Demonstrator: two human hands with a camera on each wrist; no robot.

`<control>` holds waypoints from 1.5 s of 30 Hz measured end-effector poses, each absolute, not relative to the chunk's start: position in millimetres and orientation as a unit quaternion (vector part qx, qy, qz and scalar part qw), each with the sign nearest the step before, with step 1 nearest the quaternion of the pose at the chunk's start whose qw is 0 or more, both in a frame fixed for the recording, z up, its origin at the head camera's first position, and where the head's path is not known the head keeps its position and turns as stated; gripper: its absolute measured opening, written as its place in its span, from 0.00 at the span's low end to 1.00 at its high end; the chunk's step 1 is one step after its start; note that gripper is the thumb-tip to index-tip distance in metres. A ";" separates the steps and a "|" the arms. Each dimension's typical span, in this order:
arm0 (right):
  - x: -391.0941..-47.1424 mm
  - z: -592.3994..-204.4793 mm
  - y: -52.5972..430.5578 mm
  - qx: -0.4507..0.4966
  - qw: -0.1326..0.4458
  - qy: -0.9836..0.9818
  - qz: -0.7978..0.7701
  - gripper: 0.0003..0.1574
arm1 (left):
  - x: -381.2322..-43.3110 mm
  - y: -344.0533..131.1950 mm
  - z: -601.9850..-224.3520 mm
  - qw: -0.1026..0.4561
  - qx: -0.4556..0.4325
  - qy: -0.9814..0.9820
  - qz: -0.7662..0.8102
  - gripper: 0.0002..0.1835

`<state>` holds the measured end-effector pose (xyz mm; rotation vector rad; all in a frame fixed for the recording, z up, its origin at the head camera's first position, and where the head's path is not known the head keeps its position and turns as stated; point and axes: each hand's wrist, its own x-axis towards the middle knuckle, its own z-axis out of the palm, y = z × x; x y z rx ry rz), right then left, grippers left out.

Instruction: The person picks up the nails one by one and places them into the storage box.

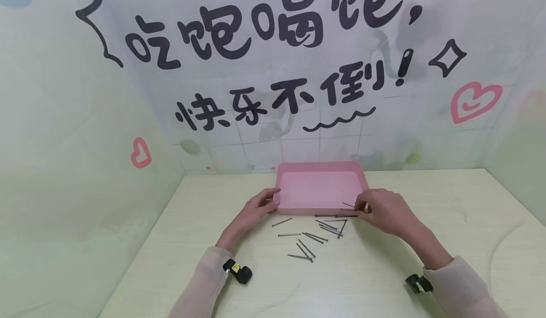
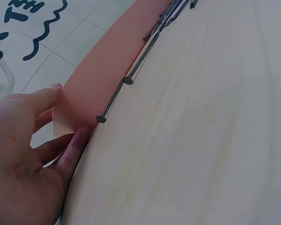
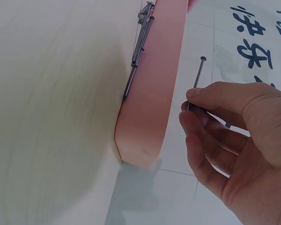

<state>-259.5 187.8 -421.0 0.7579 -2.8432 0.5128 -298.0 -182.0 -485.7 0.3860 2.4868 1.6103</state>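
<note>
A shallow pink tray point(image 1: 322, 212) stands against the back wall. My left hand point(image 1: 259, 204) holds its front left corner, with fingertips at the rim and low on the wall in the left wrist view. At the tray's front right corner, my right hand point(image 1: 384, 210) pinches a nail point(image 3: 200, 72) between thumb and fingertips, its flat head pointing away from the hand. Another nail head point(image 3: 228, 125) peeks out between the lower fingers. Several loose nails point(image 1: 328, 224) lie on the table in front of the tray, some crossing one another.
The pale wooden table point(image 1: 367, 280) carries everything. Behind it rises a wall covering point(image 1: 213, 152) with black lettering and hearts, and side panels point(image 1: 77, 204) enclose the left and right. A small black camera point(image 1: 244, 274) is strapped to the left sleeve.
</note>
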 end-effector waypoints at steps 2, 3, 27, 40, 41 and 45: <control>-259.7 -420.6 187.5 0.251 0.081 -0.949 0.171 0.03 | -298.4 -182.4 -485.5 0.077 0.129 0.829 0.538 0.28; -259.8 -420.5 187.3 0.251 0.083 -0.949 0.171 0.03 | -298.6 -182.7 -485.3 0.077 0.129 0.830 0.538 0.28; -261.0 -425.9 189.4 0.238 0.124 -0.948 0.174 0.04 | -297.9 -179.9 -486.8 0.074 0.126 0.833 0.534 0.27; -261.9 -425.7 189.6 0.233 0.118 -0.946 0.190 0.03 | -298.7 -183.6 -490.5 0.080 0.121 0.833 0.533 0.27; -262.1 -425.3 190.2 0.233 0.120 -0.946 0.191 0.03 | -299.2 -183.4 -490.2 0.080 0.123 0.833 0.533 0.27; -262.7 -424.8 191.6 0.234 0.124 -0.945 0.194 0.03 | -300.0 -182.6 -489.3 0.077 0.129 0.833 0.532 0.27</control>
